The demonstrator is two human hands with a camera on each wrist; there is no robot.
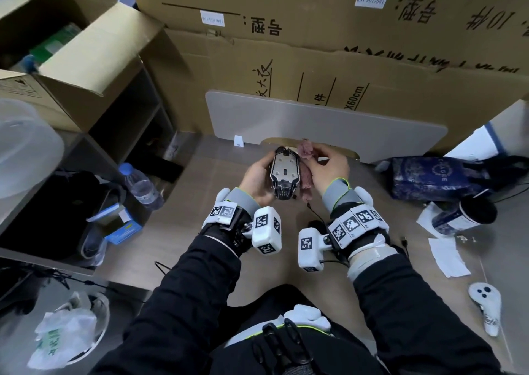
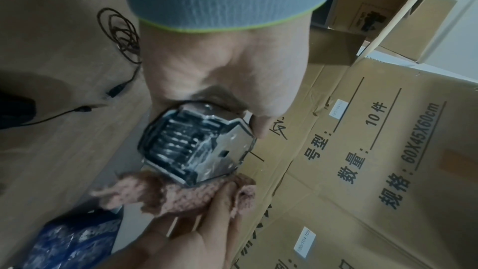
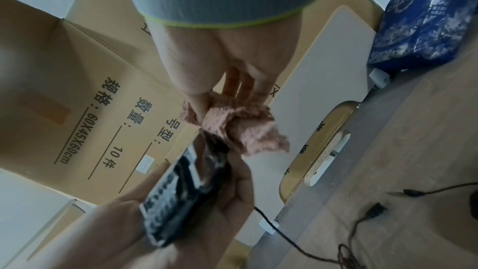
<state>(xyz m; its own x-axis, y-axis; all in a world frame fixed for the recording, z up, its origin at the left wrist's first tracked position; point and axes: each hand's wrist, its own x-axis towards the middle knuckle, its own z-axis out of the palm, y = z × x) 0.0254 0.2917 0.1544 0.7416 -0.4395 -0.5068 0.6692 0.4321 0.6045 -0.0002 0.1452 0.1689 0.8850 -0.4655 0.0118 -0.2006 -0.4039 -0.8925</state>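
Note:
A black computer mouse (image 1: 284,175) with a silvery metal underside faces up, held above the desk in my left hand (image 1: 259,177), whose fingers curl round its left side. My right hand (image 1: 329,168) pinches a pink knitted cloth (image 1: 306,149) and presses it against the mouse's right edge. The left wrist view shows the mouse (image 2: 196,144) under the palm with the cloth (image 2: 181,193) beneath it. In the right wrist view the cloth (image 3: 240,126) is bunched in the fingers just above the mouse (image 3: 181,191). The mouse's dark cable (image 1: 315,214) trails down to the desk.
Cardboard boxes (image 1: 343,45) wall off the back behind a grey divider panel (image 1: 315,122). A blue patterned bag (image 1: 429,177) and a dark cup (image 1: 466,211) lie on the right with paper slips (image 1: 446,257). A water bottle (image 1: 140,185) stands on the left shelf. A white controller (image 1: 486,306) sits near the right.

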